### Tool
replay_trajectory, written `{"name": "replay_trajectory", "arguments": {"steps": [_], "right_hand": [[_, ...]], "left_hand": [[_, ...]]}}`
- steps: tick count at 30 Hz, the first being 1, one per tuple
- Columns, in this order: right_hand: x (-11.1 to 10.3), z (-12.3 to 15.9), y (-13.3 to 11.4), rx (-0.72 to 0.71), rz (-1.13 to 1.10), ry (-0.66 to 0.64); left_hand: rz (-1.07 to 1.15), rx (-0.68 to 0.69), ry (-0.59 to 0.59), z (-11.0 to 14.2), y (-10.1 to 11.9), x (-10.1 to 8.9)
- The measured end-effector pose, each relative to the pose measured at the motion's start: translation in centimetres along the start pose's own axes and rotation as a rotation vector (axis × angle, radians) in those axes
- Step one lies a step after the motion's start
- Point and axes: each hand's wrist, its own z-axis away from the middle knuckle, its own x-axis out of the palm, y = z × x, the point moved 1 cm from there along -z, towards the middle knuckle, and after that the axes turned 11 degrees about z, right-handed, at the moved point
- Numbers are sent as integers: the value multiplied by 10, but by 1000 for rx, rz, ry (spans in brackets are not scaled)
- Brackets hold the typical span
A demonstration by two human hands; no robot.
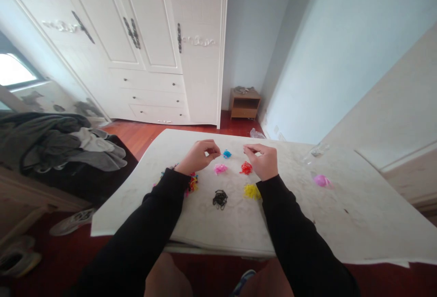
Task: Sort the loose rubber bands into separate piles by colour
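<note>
My left hand (pixel 200 155) hovers beside a small blue pile (pixel 227 154), thumb and forefinger pinched together. My right hand (pixel 263 158) is also pinched, above and right of a red pile (pixel 246 168). Anything between the fingertips of either hand is too small to make out. The piles look like little elastic bands sorted by colour: pink (pixel 220 169), yellow (pixel 251 191) and black (pixel 220 199) ones lie nearer me. A mixed-colour heap (pixel 193 183) is partly hidden under my left forearm, and my right sleeve overlaps the yellow pile's edge.
The white-covered table (pixel 307 224) carries a clear plastic bottle (pixel 317 152) and a pink bundle (pixel 322 180) on the right. Beyond it stand a white wardrobe (pixel 201 83) and a small wooden cabinet (pixel 245 104). Dark clothes (pixel 51 142) are heaped at left.
</note>
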Motion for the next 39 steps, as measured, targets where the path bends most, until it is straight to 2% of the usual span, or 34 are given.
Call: {"name": "replay_trajectory", "arguments": {"steps": [3, 9, 13, 20, 28, 33, 39], "right_hand": [[-1, -1, 1, 24, 15, 17], [2, -1, 0, -9, 41, -81], [2, -1, 0, 1, 51, -92], [3, -1, -1, 2, 66, -156], [10, 5, -12, -140, 69, -349], [13, 7, -15, -177, -41, -464], [13, 7, -17, -145, -96, -478]], "left_hand": [[-34, -34, -57, 3, 1, -5], [-63, -44, -237, 6, -7, -3], [-74, -43, -281, 8, -14, -1], [-98, -35, -224, 8, -12, 0], [-36, 12, -127, 7, 5, 11], [52, 34, -131, 8, 4, 16], [79, 32, -134, 8, 4, 17]]}}
